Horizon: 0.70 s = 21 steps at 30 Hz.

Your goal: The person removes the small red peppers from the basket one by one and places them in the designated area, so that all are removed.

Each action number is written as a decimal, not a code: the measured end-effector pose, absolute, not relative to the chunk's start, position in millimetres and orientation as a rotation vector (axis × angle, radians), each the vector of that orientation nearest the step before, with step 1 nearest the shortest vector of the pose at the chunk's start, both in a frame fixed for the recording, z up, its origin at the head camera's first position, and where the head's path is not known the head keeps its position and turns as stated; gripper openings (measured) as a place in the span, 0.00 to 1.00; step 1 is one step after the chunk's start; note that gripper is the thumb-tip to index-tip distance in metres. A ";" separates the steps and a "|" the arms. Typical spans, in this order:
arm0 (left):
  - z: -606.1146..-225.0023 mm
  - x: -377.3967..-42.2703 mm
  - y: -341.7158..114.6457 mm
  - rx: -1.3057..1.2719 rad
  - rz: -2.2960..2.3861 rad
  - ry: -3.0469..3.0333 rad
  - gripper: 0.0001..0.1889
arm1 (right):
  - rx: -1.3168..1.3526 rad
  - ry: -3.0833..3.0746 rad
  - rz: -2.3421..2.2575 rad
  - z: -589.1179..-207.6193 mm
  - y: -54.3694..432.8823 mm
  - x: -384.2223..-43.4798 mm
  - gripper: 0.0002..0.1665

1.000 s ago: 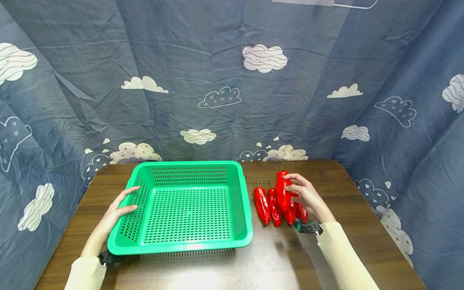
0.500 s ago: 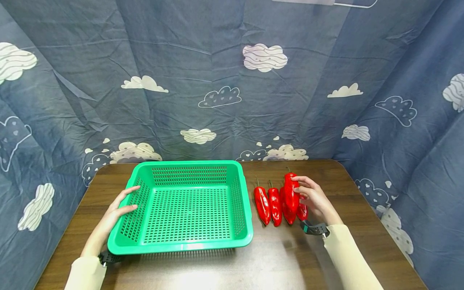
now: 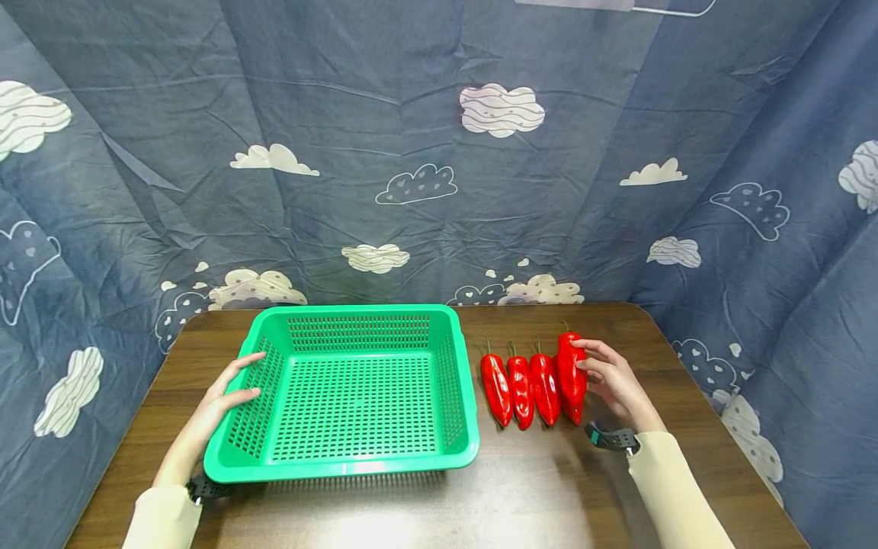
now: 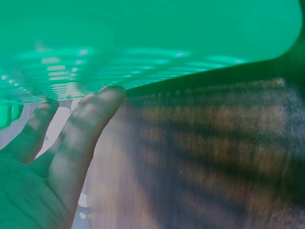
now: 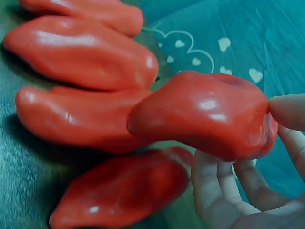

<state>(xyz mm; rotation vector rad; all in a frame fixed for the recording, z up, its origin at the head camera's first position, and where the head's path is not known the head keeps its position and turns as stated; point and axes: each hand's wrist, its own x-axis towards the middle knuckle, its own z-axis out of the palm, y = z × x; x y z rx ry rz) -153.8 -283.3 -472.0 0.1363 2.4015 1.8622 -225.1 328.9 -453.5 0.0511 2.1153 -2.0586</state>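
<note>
My right hand (image 3: 610, 385) pinches a long red pepper (image 5: 205, 114) near its stem end, thumb on one side and fingers on the other. In the right wrist view the held pepper stands above the table and partly covers other red peppers. In the head view it overlaps the pepper at the right end of the row (image 3: 545, 389). My left hand (image 3: 209, 408) holds the left rim of a green plastic basket (image 3: 343, 465), thumb and forefinger over the inner side. Outside the basket wall, the other fingers show under the rim in the left wrist view (image 4: 78, 138).
Several red peppers lie side by side, stems away from me, just right of the basket. Only its slotted floor shows inside the basket. The brown wooden table (image 3: 507, 503) ends at a dark blue curtain (image 3: 377, 91) with white clouds.
My right hand has moved to the right with the pepper, passing over the row and uncovering the third pepper from the left. The left hand and basket have stayed put.
</note>
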 end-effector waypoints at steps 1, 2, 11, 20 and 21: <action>-472.3 -153.7 -283.4 0.140 1.860 2.404 0.31 | 0.058 2.120 -2.058 -454.1 330.4 -224.6 0.17; -472.3 -153.8 -283.4 0.139 1.860 2.406 0.31 | 0.064 2.118 -2.063 -454.7 331.8 -224.2 0.16; -473.4 -155.0 -285.2 0.161 1.861 2.425 0.31 | 0.119 2.082 -2.117 -462.1 345.2 -222.8 0.18; -474.0 -156.0 -285.5 0.158 1.869 2.423 0.31 | 0.233 2.219 -1.995 -472.1 359.3 -222.6 0.16; -473.9 -156.1 -285.6 0.158 1.871 2.421 0.31 | 0.240 2.244 -1.969 -473.2 360.4 -222.8 0.16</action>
